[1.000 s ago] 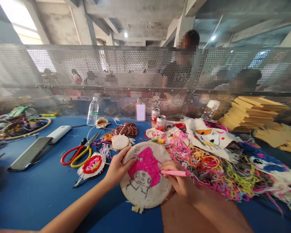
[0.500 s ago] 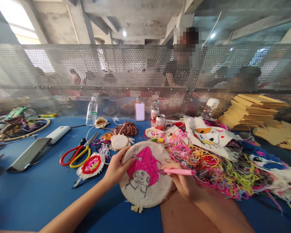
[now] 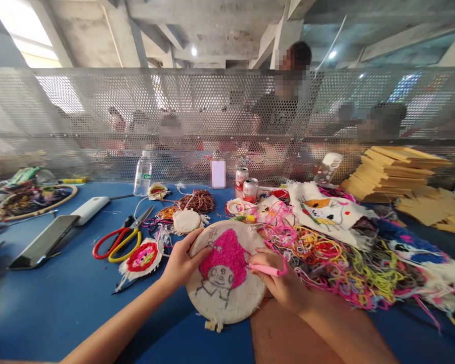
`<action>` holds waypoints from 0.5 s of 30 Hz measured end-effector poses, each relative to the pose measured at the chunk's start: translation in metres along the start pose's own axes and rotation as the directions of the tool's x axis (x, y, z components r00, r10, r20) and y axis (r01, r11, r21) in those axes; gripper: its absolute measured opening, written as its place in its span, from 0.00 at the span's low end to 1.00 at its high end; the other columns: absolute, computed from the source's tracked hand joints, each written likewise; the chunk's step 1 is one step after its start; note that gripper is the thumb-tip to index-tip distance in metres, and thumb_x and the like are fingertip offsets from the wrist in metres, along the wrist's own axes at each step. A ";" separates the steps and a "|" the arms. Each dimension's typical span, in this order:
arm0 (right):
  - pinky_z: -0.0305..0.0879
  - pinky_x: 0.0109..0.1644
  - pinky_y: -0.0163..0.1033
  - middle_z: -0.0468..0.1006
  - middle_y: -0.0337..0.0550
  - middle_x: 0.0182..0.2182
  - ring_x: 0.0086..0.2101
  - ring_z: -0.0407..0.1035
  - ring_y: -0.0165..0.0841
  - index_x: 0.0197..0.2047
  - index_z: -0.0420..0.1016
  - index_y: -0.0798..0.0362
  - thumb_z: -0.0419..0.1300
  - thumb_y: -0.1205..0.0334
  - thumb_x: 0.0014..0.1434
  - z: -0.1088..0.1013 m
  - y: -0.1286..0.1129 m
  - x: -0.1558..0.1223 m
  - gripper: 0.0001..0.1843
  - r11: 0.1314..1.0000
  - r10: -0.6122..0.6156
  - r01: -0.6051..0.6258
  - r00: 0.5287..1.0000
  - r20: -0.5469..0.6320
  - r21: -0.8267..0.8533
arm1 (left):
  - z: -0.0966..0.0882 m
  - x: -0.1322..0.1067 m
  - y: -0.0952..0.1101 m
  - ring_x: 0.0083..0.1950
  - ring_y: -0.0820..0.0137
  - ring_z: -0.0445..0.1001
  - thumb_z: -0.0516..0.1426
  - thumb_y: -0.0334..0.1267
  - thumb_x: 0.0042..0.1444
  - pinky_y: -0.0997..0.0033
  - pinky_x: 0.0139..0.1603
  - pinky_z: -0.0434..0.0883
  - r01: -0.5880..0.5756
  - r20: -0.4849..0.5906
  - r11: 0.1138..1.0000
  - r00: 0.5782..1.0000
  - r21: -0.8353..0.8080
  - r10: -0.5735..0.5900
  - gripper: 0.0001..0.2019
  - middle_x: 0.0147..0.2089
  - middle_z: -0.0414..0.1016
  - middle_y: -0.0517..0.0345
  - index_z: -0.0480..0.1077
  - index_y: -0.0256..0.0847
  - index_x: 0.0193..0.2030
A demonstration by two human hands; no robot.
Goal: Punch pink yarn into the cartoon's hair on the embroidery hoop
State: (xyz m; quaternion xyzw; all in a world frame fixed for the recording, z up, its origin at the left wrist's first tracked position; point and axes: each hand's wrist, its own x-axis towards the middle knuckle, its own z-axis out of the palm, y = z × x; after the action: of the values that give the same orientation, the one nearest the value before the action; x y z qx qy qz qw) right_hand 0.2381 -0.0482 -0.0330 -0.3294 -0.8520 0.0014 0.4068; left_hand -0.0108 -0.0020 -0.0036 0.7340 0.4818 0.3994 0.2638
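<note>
A round embroidery hoop [image 3: 246,306] holds white cloth with a character drawn in dark lines, its hood filled with magenta yarn loops. My left hand [image 3: 184,258] grips the hoop's upper left rim, thumb on the front of the cloth. In my right hand [image 3: 278,278] is a pink punch needle pen [image 3: 267,269], its tip end at the right edge of the magenta patch. Pink yarn curves from the pen's rear end. The needle tip itself is too small to make out.
Scissors [image 3: 125,240] with red and yellow handles and a round red patch [image 3: 143,257] lie left of the hoop. A phone [image 3: 43,242], a water bottle [image 3: 143,174] and drink cans [image 3: 250,190] stand or lie farther off. Tangled yarn [image 3: 337,263] spreads on the right.
The pen has turned in my right hand; its rear end has swung left and now points more toward me. My left hand and the hoop have barely moved.
</note>
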 end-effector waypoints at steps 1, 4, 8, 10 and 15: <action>0.67 0.50 0.48 0.75 0.41 0.32 0.36 0.71 0.33 0.42 0.66 0.51 0.50 0.69 0.62 0.001 0.000 0.000 0.07 1.000 0.003 -0.003 1.000 0.007 -0.010 | 0.000 0.000 0.000 0.48 0.61 0.73 0.58 0.44 0.50 0.64 0.48 0.71 -0.003 0.000 1.000 1.000 0.000 0.003 0.23 0.48 0.75 0.52 0.67 0.36 0.51; 0.69 0.47 0.47 0.76 0.41 0.33 0.38 0.70 0.34 0.39 0.69 0.51 0.50 0.68 0.62 0.002 0.002 0.002 0.08 0.999 0.003 -0.002 1.000 0.030 -0.038 | 0.000 0.000 0.001 0.47 0.60 0.73 0.58 0.44 0.50 0.64 0.47 0.71 -0.008 -0.004 1.000 1.000 0.005 0.008 0.23 0.47 0.76 0.53 0.68 0.37 0.51; 0.69 0.47 0.46 0.77 0.42 0.34 0.37 0.71 0.33 0.41 0.69 0.51 0.50 0.70 0.62 0.001 0.002 0.005 0.09 0.997 -0.058 0.059 0.998 0.010 -0.054 | 0.000 0.000 0.001 0.46 0.60 0.73 0.58 0.45 0.50 0.63 0.47 0.71 -0.013 -0.005 1.000 1.000 -0.002 0.013 0.23 0.47 0.76 0.53 0.68 0.37 0.51; 0.69 0.46 0.45 0.77 0.42 0.34 0.36 0.71 0.33 0.41 0.69 0.51 0.53 0.69 0.61 -0.001 0.001 0.006 0.07 0.997 -0.068 0.067 0.998 -0.012 -0.049 | 0.000 0.001 -0.001 0.48 0.60 0.73 0.57 0.44 0.50 0.62 0.49 0.70 -0.011 0.000 1.000 1.000 -0.012 0.011 0.22 0.47 0.75 0.53 0.68 0.38 0.51; 0.71 0.43 0.43 0.76 0.44 0.34 0.37 0.71 0.33 0.42 0.66 0.50 0.47 0.69 0.63 -0.005 0.001 0.002 0.09 0.998 0.008 -0.002 0.995 -0.097 0.064 | 0.003 0.002 -0.008 0.49 0.60 0.72 0.57 0.45 0.51 0.60 0.52 0.68 0.031 0.023 0.999 0.999 -0.031 -0.030 0.23 0.49 0.74 0.52 0.66 0.37 0.52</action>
State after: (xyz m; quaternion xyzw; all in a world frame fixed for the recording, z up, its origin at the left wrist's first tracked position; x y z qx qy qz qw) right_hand 0.2411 -0.0477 -0.0284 -0.3181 -0.8299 0.0134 0.4581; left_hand -0.0122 0.0032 -0.0105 0.7269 0.4837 0.3942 0.2867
